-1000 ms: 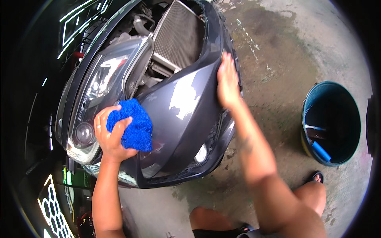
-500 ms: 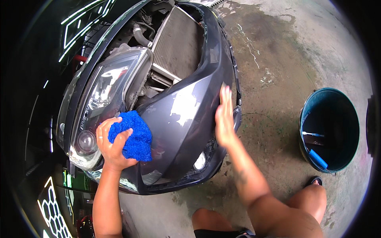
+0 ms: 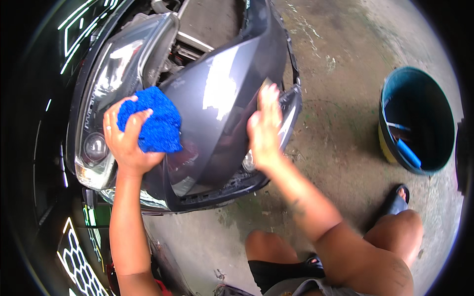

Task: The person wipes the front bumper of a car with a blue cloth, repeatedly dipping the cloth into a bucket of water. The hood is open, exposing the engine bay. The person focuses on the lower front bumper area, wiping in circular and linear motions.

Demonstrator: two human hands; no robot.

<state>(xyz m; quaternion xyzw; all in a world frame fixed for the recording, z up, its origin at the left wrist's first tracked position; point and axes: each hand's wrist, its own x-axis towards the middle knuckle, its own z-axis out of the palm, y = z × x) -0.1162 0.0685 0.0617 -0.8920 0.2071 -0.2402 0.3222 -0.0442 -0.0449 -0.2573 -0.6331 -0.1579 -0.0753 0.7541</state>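
Note:
A dark grey car bumper (image 3: pixel 197 130) fills the middle, with a bright reflection across its painted surface. My left hand (image 3: pixel 129 140) grips a bunched blue microfiber cloth (image 3: pixel 155 121) near the seam between bumper and headlight (image 3: pixel 121 74). Flat against the bumper's right-hand side lies my right hand (image 3: pixel 265 126), its fingers stretched out. A thin tan edge (image 3: pixel 266 82) of some pad or sheet shows past its fingertips; the rest is hidden under the hand. Beside the right wrist sits the round fog lamp (image 3: pixel 248 162), partly covered.
A dark teal bucket (image 3: pixel 417 123) with a blue-handled tool (image 3: pixel 409 154) inside stands on the wet, stained concrete floor (image 3: pixel 340 128) to the right. Behind the bumper opening is a radiator (image 3: pixel 210 22). My sandalled foot (image 3: pixel 402 193) is below the bucket.
The view has shifted, so the car and bucket sit higher in it. My right hand has slid along the bumper toward the fog lamp. My left hand keeps the cloth near the headlight.

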